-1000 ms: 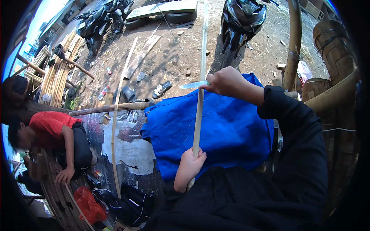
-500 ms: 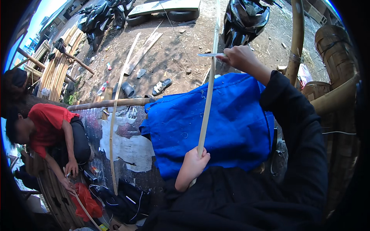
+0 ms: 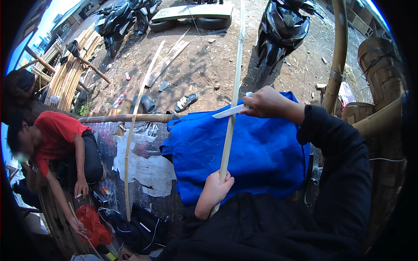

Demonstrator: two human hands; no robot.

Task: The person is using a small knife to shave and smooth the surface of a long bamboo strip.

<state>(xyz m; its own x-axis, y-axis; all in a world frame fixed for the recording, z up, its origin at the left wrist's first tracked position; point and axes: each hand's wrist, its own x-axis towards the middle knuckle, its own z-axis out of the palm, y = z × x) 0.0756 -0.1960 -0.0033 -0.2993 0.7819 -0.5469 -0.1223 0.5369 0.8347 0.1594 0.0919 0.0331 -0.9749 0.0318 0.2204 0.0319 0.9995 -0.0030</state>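
My left hand is wrapped round the lower part of a long pale bamboo strip, which slants up and away from my lap past the top of the view. A knife is gripped in my right hand, its blade pointing left and lying across the strip about midway along. Whether the edge bites into the strip cannot be told. Under the strip a blue cloth is spread over my legs, with a few thin shavings on it.
To the left a person in a red shirt sits holding a thin stick beside a red plastic bag. Another bamboo strip leans over the bamboo rail. Beyond lie a sandal and a parked motorbike. A bamboo post stands right.
My right hand and the knife have come down along the strip toward me, the blade now tilted. My left hand keeps its hold. The seated person's lower hand has moved down.
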